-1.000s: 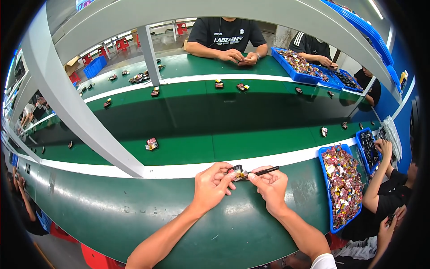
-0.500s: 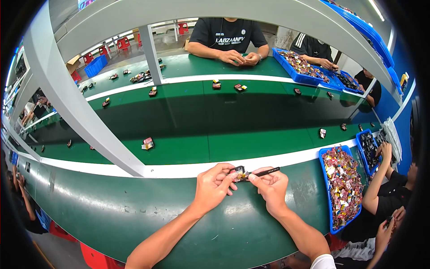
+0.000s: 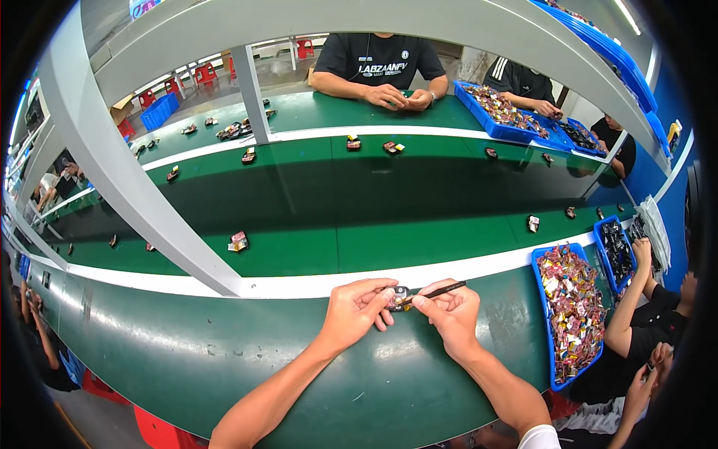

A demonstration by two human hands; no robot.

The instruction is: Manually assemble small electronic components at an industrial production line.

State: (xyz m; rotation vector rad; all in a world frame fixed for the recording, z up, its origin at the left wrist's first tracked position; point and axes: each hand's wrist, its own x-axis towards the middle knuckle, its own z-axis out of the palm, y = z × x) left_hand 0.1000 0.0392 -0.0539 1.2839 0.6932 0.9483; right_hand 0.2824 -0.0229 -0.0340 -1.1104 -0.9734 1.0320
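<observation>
Over the near green table, my left hand (image 3: 357,310) grips a small black plastic casing (image 3: 400,294) between thumb and fingers. Its open side faces up, and small parts show inside. My right hand (image 3: 451,313) is closed round a slim black tweezers-like tool (image 3: 446,288), held like a pen. The tool slants down to the left, its tip at the casing; whether the tip touches a part inside is too small to tell. Both hands are close together, just short of the white rail (image 3: 299,283).
On the right stands a blue tray (image 3: 554,365) heaped with small wrapped-looking parts; a second blue tray (image 3: 615,254) holds black pieces. Beyond the rail, a green conveyor belt (image 3: 419,245) carries scattered units. A grey post (image 3: 142,172) rises at left. Co-workers sit opposite and at right.
The units on the belt have shifted slightly left. The casing in my left hand has turned flatter, showing its inside, and the tool in my right hand slants more steeply.
</observation>
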